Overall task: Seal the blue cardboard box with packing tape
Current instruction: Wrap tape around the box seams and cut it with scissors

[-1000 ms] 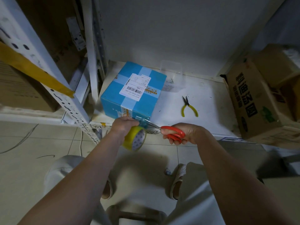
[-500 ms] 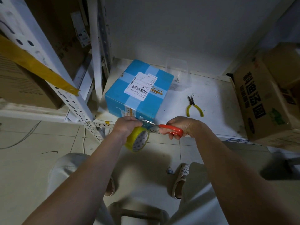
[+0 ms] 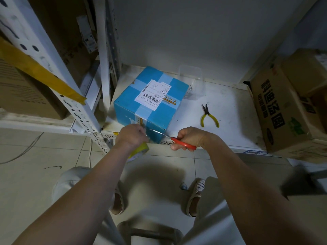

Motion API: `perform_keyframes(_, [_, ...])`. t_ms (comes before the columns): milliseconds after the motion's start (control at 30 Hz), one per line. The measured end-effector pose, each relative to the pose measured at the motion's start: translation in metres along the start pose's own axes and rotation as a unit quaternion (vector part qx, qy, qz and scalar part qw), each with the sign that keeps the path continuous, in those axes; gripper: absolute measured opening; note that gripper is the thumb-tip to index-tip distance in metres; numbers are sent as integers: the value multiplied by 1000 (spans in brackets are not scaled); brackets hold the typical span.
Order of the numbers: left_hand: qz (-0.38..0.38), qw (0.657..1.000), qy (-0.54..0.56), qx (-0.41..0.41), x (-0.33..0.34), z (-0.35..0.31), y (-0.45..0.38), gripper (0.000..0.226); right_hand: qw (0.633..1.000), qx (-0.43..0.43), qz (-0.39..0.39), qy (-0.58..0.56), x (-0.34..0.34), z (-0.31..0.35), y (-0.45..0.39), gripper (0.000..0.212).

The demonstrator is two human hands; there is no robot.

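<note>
Closer now, two hands (image 3: 131, 137) (image 3: 190, 137) hold one tape roll (image 3: 139, 152), one scissors (image 3: 184, 144)

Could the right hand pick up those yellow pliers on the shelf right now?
Probably not yet: the right hand grips the red scissors. The yellow pliers lie uncovered on the shelf, nothing between.

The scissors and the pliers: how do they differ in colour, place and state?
The scissors have red handles; the pliers have yellow ones. The scissors are held in the right hand at the blue box; the pliers lie untouched on the shelf. Both have metal tips.
</note>
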State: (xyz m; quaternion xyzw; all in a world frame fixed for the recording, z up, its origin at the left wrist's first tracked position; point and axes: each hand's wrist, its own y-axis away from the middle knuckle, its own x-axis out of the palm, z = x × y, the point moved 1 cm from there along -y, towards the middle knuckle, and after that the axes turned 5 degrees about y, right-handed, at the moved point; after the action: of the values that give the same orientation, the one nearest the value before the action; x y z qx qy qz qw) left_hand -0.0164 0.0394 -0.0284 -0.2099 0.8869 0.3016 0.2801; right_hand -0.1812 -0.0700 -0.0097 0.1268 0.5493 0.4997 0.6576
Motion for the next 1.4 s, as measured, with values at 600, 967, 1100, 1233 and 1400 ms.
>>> perform_keyframes(600, [-159, 943, -153, 249, -13, 20, 26, 22, 904, 178, -338, -191, 35, -46, -67, 59])
perform_keyframes(967, [-197, 939, -168, 225, -30, 28, -5, 6, 891, -13, -455, -8, 59, 39, -34, 83])
perform_keyframes(1100, [-149, 976, -31, 154, -39, 30, -15, 20, 901, -11, -433, 12, 52, 45, -35, 72])
perform_keyframes(1233, [-110, 982, 47, 144, -39, 25, -16, 28, 917, -22, -395, -47, 41, 38, -33, 67])
perform_keyframes(1400, [-123, 976, 92, 156, -23, 20, -4, 24, 929, -27, -365, -59, 27, 8, -23, 66])
